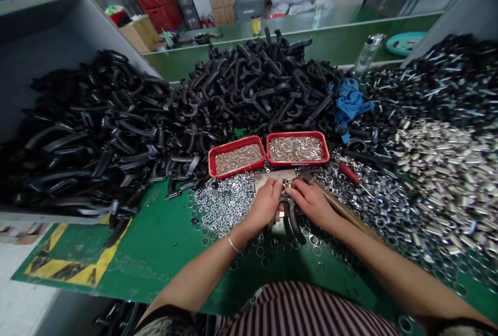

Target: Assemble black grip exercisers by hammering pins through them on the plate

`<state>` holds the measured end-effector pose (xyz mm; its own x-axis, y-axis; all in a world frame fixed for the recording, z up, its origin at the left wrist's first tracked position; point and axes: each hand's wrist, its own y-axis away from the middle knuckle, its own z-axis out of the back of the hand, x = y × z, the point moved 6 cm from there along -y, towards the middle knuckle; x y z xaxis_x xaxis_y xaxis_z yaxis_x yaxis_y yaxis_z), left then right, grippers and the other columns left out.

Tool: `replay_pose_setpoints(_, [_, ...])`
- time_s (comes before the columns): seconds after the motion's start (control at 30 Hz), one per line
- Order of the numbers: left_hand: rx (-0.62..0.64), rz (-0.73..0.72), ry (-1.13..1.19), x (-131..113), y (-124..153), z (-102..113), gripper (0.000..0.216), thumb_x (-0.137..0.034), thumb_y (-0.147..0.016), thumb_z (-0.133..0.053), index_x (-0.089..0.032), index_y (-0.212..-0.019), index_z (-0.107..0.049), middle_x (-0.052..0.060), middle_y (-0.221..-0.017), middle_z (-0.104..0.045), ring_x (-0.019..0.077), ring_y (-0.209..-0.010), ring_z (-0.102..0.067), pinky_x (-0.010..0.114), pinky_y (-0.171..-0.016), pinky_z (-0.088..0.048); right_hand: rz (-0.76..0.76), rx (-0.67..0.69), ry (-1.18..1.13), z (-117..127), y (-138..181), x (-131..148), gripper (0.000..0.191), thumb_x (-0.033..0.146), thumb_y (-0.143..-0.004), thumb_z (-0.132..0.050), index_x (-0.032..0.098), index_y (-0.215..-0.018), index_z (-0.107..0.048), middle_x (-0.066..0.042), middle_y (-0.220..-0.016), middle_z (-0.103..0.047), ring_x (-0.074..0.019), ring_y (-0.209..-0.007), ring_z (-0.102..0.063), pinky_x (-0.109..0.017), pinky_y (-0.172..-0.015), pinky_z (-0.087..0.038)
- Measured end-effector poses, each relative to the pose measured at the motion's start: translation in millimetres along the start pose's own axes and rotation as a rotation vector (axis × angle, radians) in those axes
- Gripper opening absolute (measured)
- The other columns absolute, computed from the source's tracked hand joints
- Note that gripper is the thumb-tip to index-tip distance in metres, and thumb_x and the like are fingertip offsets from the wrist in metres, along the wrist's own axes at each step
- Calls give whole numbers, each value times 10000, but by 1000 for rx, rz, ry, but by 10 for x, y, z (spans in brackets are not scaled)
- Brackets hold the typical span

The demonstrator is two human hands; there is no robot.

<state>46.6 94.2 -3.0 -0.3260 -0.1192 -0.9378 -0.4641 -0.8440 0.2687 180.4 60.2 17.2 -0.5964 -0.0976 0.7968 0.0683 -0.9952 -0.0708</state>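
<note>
Over a flat metal plate (268, 176), my left hand (266, 205) is closed around a black two-armed handle part (290, 217), its curved arms pointing toward me. My right hand (313, 201) pinches the upper end of the same part, thumb and fingers close to the left thumb. A small shiny metal piece (287, 184) shows between the fingertips; its kind is too small to tell. By my right hand lies a hammer (342, 208), its wooden handle running under my right forearm. Loose metal rings (229, 198) spread beside my left hand.
Two red trays (238, 173) of small pins stand beyond my hands. Black handles (257, 82) are heaped behind and left. At right are a red screwdriver (349, 173), metal sleeves (447, 185), a blue cloth (349, 101), a glass bottle (368, 56) and black parts with bolts (439, 82).
</note>
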Motion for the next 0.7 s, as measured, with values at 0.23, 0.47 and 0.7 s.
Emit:
replay_pose_setpoints(0.23, [-111, -84, -129, -129, 61, 33, 428, -573, -1024, -273, -214, -1013, -505, -26, -617, -557, 139, -424, -557, 234, -403, -404, -124, -80, -149, 9, 111, -9, 376, 523, -1004, -424, 248, -747, -431, 43, -589, -476, -155, -542, -514, -277, -559, -401])
replay_pose_setpoints(0.47, [-83, -197, -342, -232, 184, 153, 387, -504, -1035, -281, -216, -1143, -516, 40, -817, -655, 183, -620, -643, 281, -580, -481, -84, 73, -172, 83, 95, 219, 347, 512, -1002, -416, 236, -803, -489, 0, -735, -603, -180, -698, -583, -299, -671, -465])
replay_pose_setpoints(0.7, [159, -273, -678, -262, 386, 110, 351, -445, -1034, -297, -220, -1114, -554, 74, -868, -679, 231, -734, -680, 302, -656, -482, 4, 270, -178, -75, 257, 410, 288, 427, -1022, -385, 212, -995, -575, -61, -985, -690, -197, -877, -638, -320, -844, -495])
